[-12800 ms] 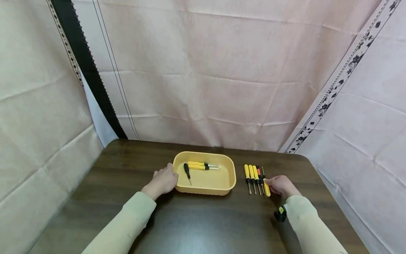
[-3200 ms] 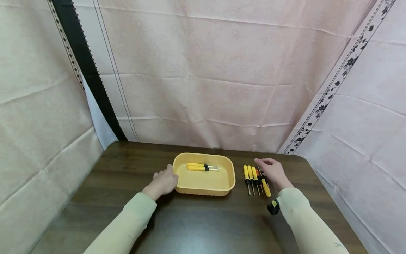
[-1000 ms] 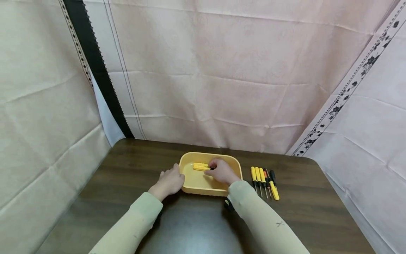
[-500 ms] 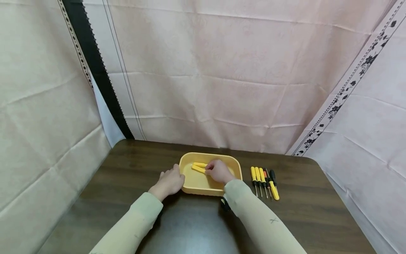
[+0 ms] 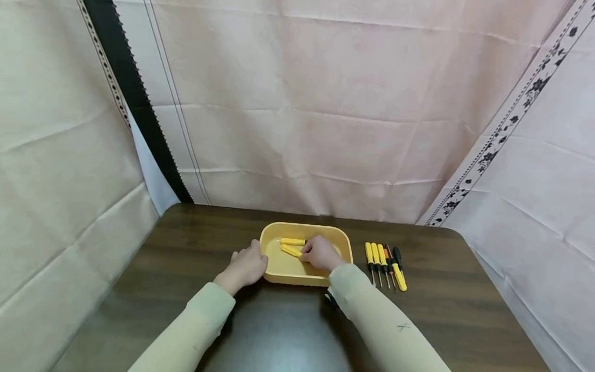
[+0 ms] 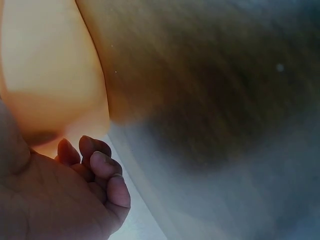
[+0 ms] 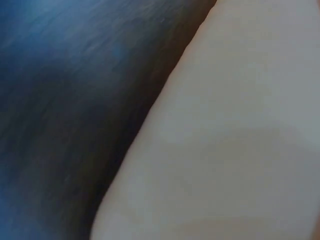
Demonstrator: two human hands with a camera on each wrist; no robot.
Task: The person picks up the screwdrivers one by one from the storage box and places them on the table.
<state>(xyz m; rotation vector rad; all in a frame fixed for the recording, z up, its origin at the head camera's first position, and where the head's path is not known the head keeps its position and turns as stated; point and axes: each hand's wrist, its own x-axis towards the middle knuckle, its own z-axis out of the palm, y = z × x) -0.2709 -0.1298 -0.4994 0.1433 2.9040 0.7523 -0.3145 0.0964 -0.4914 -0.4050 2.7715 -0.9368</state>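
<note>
In the head view a shallow yellow plastic tray (image 5: 288, 269) stands on the table. Two screwdrivers lie inside it with only their yellow handles plainly visible. My right hand (image 5: 321, 253) reaches into the tray and pinches the nearer screwdriver (image 5: 291, 250), which lies at a slant; its shank is hidden by the hand. The farther screwdriver (image 5: 292, 241) lies straight behind it. My left hand (image 5: 245, 264) holds the tray's left edge; in the left wrist view its fingers (image 6: 118, 190) are curled close to the tray wall (image 6: 60, 70). The right wrist view shows the tray's outer wall (image 7: 225, 140), not the hand.
Right of the tray, several screwdrivers lie side by side on the dark wooden table (image 5: 288, 330): yellow-handled ones (image 5: 374, 253), one with a red-and-black handle, a reversed yellow one (image 5: 398, 277) and a black one (image 5: 397, 256). Pale cloth (image 5: 325, 129) hangs behind the table.
The black screwdriver has gone from the tray to the row at the right. My right hand has since come into the tray and turned the nearer yellow screwdriver aslant. My left hand stays put.
</note>
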